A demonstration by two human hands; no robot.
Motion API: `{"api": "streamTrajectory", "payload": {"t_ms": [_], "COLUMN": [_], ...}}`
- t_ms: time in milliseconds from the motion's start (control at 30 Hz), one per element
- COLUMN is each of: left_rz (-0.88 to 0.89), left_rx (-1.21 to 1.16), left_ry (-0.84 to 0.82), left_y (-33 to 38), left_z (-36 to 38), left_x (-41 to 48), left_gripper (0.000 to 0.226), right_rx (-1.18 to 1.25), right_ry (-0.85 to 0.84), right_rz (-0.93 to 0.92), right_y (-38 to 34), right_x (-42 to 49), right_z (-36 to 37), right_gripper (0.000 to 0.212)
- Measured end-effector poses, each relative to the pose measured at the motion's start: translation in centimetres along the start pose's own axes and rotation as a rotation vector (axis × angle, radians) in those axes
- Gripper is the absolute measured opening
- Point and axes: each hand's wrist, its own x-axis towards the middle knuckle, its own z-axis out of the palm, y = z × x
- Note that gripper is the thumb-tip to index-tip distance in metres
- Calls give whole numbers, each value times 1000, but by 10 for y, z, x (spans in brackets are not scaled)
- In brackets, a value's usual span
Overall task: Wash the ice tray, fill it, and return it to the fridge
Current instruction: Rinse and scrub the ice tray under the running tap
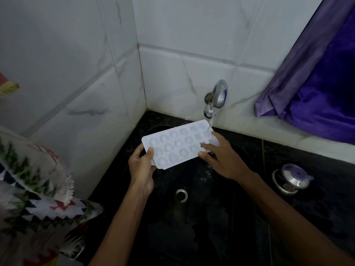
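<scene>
While water runs from the tap (216, 98) onto its far corner, the white ice tray (178, 144) is held cavities-up over the black sink (192, 217), tilted so the near end sits lower, probably to let the stream run across the moulds and drain off. The left hand (142, 164) clamps the near short edge, thumb on top and fingers beneath, bearing the weight. The right hand (221, 156) rests at the far end, fingers spread across the wet cavities, apparently rubbing them rather than gripping. I judge the washing step is under way, with filling to come. A steel container (292, 179) stands well apart on the counter.
</scene>
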Motion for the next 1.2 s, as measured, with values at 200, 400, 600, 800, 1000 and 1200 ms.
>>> {"api": "streamTrajectory", "payload": {"t_ms": [200, 400, 600, 800, 1000, 1200], "left_rz": [-9, 0, -18, 4, 181, 383], "left_rx": [0, 24, 130, 344, 519, 504], "left_ry": [4, -1, -52, -191, -246, -188], "left_y": [0, -3, -11, -29, -47, -48], "left_z": [-2, -4, -17, -37, -48, -34], "left_x": [3, 6, 13, 17, 24, 22], "left_gripper": [32, 31, 31, 29, 33, 36], "right_rx": [19, 84, 422, 357, 464, 480], "right_ry": [56, 117, 349, 89, 343, 550], "right_rz": [-1, -15, 343, 523, 513, 408], "right_y": [-4, -6, 13, 37, 42, 38], "right_x": [3, 0, 11, -15, -43, -52], "right_z": [-3, 2, 12, 34, 53, 54], "right_gripper": [52, 34, 33, 23, 6, 4]}}
